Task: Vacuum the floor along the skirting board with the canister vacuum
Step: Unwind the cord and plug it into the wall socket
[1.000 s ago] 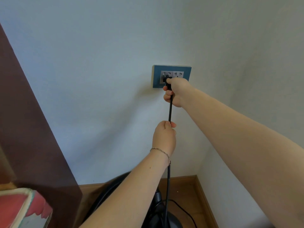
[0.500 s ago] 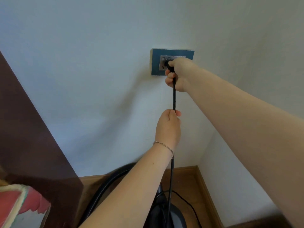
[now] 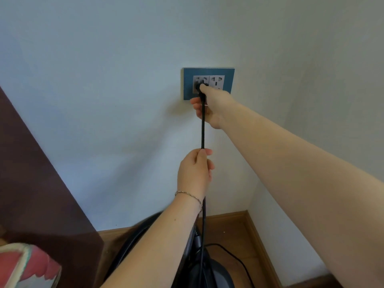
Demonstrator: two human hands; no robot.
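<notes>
My right hand [image 3: 216,107] reaches to the wall socket [image 3: 208,83], a flat teal rectangular plate with two grey outlet faces set side by side. My grip there is closed around the black plug [image 3: 200,88], which sits at the left outlet; I cannot tell how deep the pins go. From the plug a smooth, round black cord [image 3: 203,129] drops straight and taut into my left hand [image 3: 195,173], whose grip is a narrow fist pinching the cord between thumb and curled fingers. A thin metal chain bracelet [image 3: 190,195] lies across that wrist.

Below my left forearm the cord runs on down to the vacuum [image 3: 212,271], a rounded dark plastic body on the wooden floor [image 3: 232,231] in the corner, with a thick black hose [image 3: 133,240] arching off to its left. A brown wooden skirting board [image 3: 259,246] lines the matte, pale wall [image 3: 104,80]. A dark brown panel [image 3: 31,183] slants at left, with pink cloth [image 3: 25,265] beneath it.
</notes>
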